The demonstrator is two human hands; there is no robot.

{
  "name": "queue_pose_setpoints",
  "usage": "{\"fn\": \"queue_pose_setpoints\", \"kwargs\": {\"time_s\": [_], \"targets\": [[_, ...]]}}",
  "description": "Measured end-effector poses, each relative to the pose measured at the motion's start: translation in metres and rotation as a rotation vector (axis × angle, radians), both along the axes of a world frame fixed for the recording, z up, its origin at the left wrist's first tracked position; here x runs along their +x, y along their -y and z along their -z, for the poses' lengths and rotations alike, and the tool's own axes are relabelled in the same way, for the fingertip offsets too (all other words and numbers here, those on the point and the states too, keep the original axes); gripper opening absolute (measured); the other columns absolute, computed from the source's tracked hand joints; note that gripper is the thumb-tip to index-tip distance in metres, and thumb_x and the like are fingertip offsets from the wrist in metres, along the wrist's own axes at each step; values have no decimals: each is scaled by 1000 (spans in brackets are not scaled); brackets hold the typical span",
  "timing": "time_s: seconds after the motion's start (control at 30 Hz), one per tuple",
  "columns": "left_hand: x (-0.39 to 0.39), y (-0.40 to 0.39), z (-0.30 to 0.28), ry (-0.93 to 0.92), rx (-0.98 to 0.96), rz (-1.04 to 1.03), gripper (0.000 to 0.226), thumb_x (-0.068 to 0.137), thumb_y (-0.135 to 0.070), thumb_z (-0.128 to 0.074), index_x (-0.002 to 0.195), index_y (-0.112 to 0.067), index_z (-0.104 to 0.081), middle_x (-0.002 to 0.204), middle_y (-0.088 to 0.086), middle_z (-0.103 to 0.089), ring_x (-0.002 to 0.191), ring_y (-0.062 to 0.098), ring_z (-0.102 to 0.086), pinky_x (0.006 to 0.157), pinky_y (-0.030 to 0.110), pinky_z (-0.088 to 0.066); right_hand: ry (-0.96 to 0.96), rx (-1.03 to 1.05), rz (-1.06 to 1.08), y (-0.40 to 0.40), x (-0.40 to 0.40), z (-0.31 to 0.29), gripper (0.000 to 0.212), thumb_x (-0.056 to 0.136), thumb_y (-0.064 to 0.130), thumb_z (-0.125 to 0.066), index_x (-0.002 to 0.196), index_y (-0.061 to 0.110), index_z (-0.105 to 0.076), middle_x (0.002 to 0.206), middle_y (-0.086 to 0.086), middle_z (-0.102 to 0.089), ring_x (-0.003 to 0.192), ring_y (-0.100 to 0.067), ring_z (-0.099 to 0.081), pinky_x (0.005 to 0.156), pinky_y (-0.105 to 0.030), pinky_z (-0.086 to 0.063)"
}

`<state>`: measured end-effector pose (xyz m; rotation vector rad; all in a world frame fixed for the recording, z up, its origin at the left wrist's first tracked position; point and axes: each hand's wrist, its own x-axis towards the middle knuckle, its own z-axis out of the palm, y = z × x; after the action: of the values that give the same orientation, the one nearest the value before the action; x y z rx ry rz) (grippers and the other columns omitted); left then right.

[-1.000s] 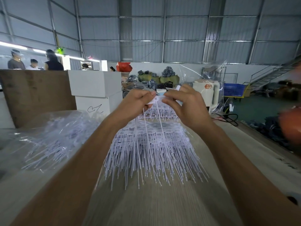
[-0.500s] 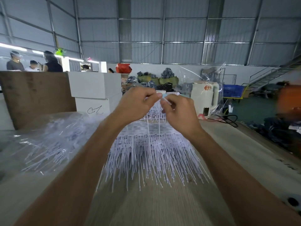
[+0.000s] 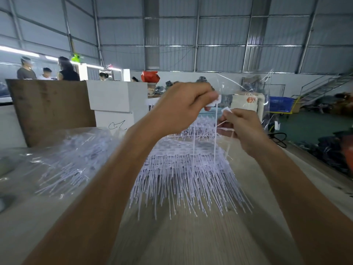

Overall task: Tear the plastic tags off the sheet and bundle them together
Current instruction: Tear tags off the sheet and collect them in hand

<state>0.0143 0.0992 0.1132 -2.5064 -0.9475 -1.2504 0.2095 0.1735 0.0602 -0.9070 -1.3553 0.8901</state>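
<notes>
Above the table point(image 3: 187, 243), left hand point(image 3: 183, 109) pinches a white tag point(image 3: 214, 101), right hand point(image 3: 246, 129) at its 4 o'clock pinches another tag point(image 3: 227, 109), sheet pile point(image 3: 187, 169) at 6 o'clock.

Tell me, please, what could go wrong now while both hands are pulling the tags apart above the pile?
1. The left hand and right hand pinch only the small white heads; the thin tails hang down into the pile of tags and may snag or drag others along.
2. The loose clear plastic bag stands close behind the hands and might get caught in the pull.
3. A tail may snap instead of tearing cleanly.
</notes>
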Motion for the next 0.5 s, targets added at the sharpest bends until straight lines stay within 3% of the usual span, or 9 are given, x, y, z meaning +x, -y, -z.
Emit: {"fn": "queue_pose_setpoints", "kwargs": {"time_s": [0.07,0.13,0.2,0.27,0.3,0.37,0.43,0.5], "targets": [[-4,-8,5,-125,-121,-101,23,107,-20,-44,98,-6,-60,87,5,-57,82,18,-52,78,35,-44,77,93,-67,4,-2,-3,21,103,10,-56,91,6,-72,87,-13,-74,80,-20,-76,73,-34,-64],[-9,-16,13,-231,-267,-212,27,107,-13,-44,129,-10,-57,113,8,-57,105,22,-51,92,35,-41,194,159,-92,7,-7,-5,24,104,6,-53,94,7,-74,85,-14,-71,71,-20,-73,70,-34,-63],[-11,-20,19,-281,-317,-228,38,106,-14,-47,143,-19,-52,120,10,-61,109,24,-55,93,33,-42,303,180,-123,8,-13,-7,25,104,5,-50,103,7,-75,77,-9,-67,61,-16,-63,61,-34,-57],[-14,-22,20,-247,-279,-206,37,102,-18,-57,138,-23,-59,102,6,-70,91,17,-63,82,30,-49,369,205,-133,10,-17,-6,26,105,8,-49,106,13,-75,65,9,-64,53,-7,-52,55,-28,-45],[-16,-24,21,-190,-255,-201,33,99,-20,-62,132,-23,-65,91,-3,-70,80,7,-63,73,22,-47,366,216,-138,11,-18,-6,26,105,10,-49,103,14,-75,60,15,-61,51,-4,-49,54,-25,-42],[-20,-27,21,-64,-228,-200,23,94,-21,-69,117,-22,-72,81,-14,-70,70,-4,-64,64,9,-43,319,223,-157,13,-19,-6,27,105,14,-49,97,11,-75,59,15,-57,52,-5,-47,54,-26,-40],[-21,-28,23,2,-199,-195,20,95,-19,-69,114,-20,-73,78,-10,-74,67,-3,-66,67,14,-50,234,180,-203,15,-20,-9,31,104,21,-49,89,9,-73,63,7,-56,57,-12,-46,57,-32,-39],[-21,-28,23,-19,-145,-207,20,98,-18,-63,116,-18,-73,77,-6,-74,68,3,-68,75,28,-56,206,137,-231,19,-20,-13,41,104,41,-49,84,16,-74,66,5,-58,62,-16,-47,62,-36,-39]]}}
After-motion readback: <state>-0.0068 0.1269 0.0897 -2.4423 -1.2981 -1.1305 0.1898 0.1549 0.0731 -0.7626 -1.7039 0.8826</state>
